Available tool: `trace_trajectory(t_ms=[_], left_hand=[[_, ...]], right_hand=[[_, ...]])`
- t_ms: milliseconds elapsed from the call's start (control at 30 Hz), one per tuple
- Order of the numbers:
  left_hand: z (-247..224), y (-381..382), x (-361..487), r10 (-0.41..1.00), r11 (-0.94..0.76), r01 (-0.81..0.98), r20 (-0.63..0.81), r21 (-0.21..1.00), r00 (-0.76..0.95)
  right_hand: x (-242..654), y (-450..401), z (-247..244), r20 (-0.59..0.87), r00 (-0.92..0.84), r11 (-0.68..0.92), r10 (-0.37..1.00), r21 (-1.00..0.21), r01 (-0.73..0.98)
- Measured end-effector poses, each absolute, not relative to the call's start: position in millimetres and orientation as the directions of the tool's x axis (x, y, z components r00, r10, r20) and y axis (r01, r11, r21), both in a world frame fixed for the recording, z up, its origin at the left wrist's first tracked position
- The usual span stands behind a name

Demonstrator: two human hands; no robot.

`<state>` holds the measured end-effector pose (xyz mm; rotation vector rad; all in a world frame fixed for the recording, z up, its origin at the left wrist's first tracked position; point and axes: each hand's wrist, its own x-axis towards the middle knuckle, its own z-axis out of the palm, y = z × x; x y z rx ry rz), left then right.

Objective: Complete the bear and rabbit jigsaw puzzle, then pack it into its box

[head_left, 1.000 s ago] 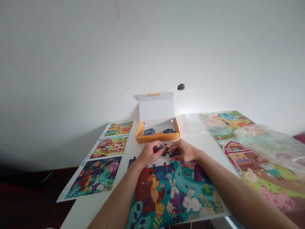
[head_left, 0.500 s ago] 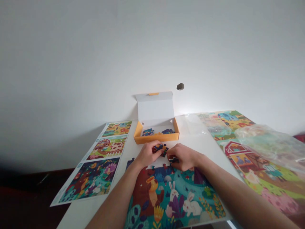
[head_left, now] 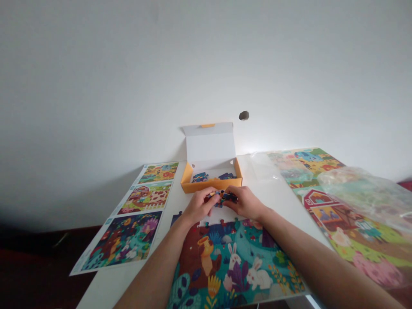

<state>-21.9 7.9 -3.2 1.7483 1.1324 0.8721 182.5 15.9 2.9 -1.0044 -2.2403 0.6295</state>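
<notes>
My left hand (head_left: 200,207) pinches dark puzzle pieces (head_left: 219,198) just in front of the yellow box. Closed on a dark piece beside them, my right hand (head_left: 245,202) meets the left, and the pieces touch or nearly touch between the fingertips. How many pieces each hand has is hidden. Below the hands lies a partly assembled jigsaw puzzle (head_left: 222,262) with white rabbits, a bear and plants, its upper edge showing open tabs. A dark piece (head_left: 175,217) stands at its upper left, partly behind my left wrist.
The open yellow box (head_left: 210,186) holds more pieces (head_left: 227,176) by the wall. A printed picture sheet (head_left: 154,234) hangs over the table's left edge. To the right, two colourful puzzles (head_left: 350,231) lie partly under clear plastic wrapping (head_left: 363,193). The wall has a hole (head_left: 243,115).
My right hand has moved up and slightly left, away from the assembled puzzle's edge, bringing its piece against or close to those in my left hand. The left hand has barely moved.
</notes>
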Motion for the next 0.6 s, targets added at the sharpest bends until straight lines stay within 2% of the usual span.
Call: trace_trajectory(t_ms=[133,200,300,400,500,600], left_hand=[[-4,8,-20,0.923,-0.236,0.284,0.123,0.929,0.364],[-3,8,-20,0.911,-0.259,0.313,0.123,0.914,0.395],[2,7,-22,0.923,-0.276,0.322,0.156,0.906,0.353],[9,7,-28,0.963,-0.257,0.204,0.232,0.945,0.137],[19,10,-36,0.949,-0.297,-0.01,0.294,0.955,-0.114],[31,13,-43,0.919,-0.34,-0.171,0.288,0.925,-0.271]], right_hand=[[172,17,-10,0.386,-0.354,0.518,0.852,-0.724,0.456],[169,15,-11,0.349,-0.348,0.482,0.87,-0.748,0.455],[167,9,-6,0.302,-0.375,0.47,0.876,-0.71,0.524],[166,-1,3,0.287,-0.537,0.579,0.793,-0.628,0.519],[163,-12,12,0.205,-0.785,0.736,0.585,-0.542,0.407],[163,-18,18,0.091,-0.862,0.779,0.499,-0.482,0.4]])
